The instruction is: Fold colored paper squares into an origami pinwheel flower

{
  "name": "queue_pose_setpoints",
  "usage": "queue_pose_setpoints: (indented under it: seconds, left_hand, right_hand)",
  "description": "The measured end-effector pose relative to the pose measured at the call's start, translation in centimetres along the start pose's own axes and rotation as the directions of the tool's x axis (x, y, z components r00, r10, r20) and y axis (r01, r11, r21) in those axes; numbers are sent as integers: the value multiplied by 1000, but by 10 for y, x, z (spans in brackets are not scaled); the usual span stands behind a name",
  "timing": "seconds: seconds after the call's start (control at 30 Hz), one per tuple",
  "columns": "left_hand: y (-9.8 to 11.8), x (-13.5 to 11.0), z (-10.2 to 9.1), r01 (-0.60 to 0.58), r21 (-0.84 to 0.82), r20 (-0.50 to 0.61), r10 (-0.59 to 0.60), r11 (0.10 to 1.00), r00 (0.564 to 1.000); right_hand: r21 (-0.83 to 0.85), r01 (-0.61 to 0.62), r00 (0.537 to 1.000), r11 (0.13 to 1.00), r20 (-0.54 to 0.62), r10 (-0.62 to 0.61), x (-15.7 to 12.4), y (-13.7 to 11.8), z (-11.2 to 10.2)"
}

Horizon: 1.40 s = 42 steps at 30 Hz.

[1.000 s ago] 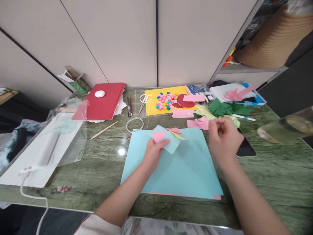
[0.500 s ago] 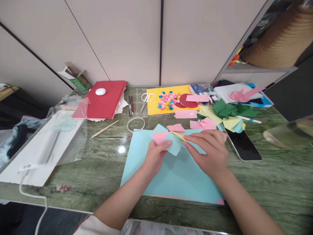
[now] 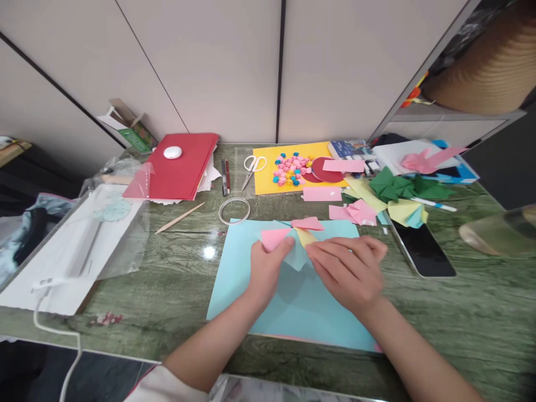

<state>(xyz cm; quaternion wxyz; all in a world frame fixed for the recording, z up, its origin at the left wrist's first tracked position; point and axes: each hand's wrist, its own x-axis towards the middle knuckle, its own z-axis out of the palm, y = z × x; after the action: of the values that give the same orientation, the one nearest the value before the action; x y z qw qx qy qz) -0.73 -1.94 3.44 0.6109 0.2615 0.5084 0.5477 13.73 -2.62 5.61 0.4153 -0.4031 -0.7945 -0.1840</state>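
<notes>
A large light blue paper sheet (image 3: 301,307) lies on the green marble table (image 3: 176,268). On its far part sits a small folded paper piece (image 3: 293,243) made of pink, yellow and light blue flaps. My left hand (image 3: 268,265) pins the pink flap of that piece with its fingertips. My right hand (image 3: 347,271) lies beside it with fingers stretched out flat, pressing the piece's right side onto the sheet.
Behind the sheet lie a tape ring (image 3: 233,211), a wooden stick (image 3: 180,218), pens (image 3: 225,177), scissors (image 3: 252,167), a yellow sheet with small beads (image 3: 288,170), pink slips (image 3: 321,193), green folded paper (image 3: 393,187) and a phone (image 3: 422,248). A red folder (image 3: 176,167) and plastic bag (image 3: 71,251) sit left.
My right hand came down from the pink scraps at the right and now lies flat on the folded piece. My left hand stayed on the piece.
</notes>
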Motion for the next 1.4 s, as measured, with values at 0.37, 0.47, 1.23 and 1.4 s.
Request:
queue_pose_setpoints:
  seconds: [0.37,0.47,1.23,1.4]
  left_hand:
    - [8,-5,5,92,-183,119,-71,979,990]
    - [9,-5,4,123,-200,147,-95,972,985]
    - [11,-3,3,272,-206,180,-237,940,955]
    - [10,-3,3,241,-193,170,-210,951,963]
  right_hand:
    - [84,77,995,993,54,-82,-18,-2,9]
    - [107,107,993,988,46,-113,-20,0,10]
    - [74,237,971,969,22,-239,-18,5,14]
    - [75,214,976,974,27,-216,-24,6,19]
